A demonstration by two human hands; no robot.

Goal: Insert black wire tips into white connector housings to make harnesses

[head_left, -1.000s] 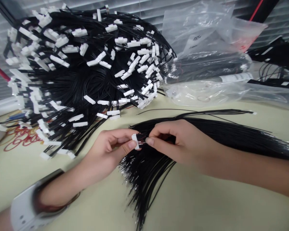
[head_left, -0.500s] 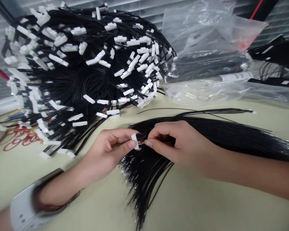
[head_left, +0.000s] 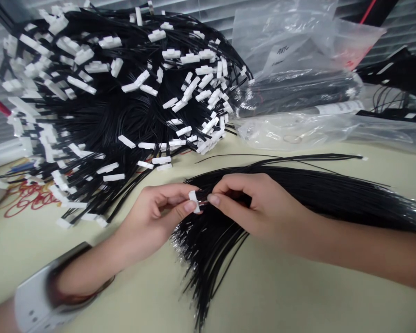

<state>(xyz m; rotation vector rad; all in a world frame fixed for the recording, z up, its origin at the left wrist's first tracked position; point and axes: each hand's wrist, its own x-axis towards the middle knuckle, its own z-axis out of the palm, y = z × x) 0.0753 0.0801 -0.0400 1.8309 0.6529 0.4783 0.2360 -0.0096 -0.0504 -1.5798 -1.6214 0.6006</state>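
Note:
Between the thumb and fingers of my left hand (head_left: 159, 215) is a small white connector housing (head_left: 194, 201), turned edge-on. My right hand (head_left: 263, 208) pinches a thin wire just to its right, the wire's bare-looking end pointing at the housing. Whether the tip sits inside the housing is too small to tell. Beneath both hands lies a thick bundle of black wires (head_left: 308, 187) with shiny metal terminals at its ends, fanning out toward the front.
A large heap of black wires with white connectors (head_left: 125, 106) fills the back left. Clear plastic bags (head_left: 298, 92) lie at the back right. Red rubber bands (head_left: 27, 199) are scattered at the left. A wired strand with a small white end (head_left: 364, 158) lies behind the bundle.
Both hands hold nearly the same pose. The connector housing has tilted slightly, and the right fingertips have shifted very little beside it. The view has moved slightly.

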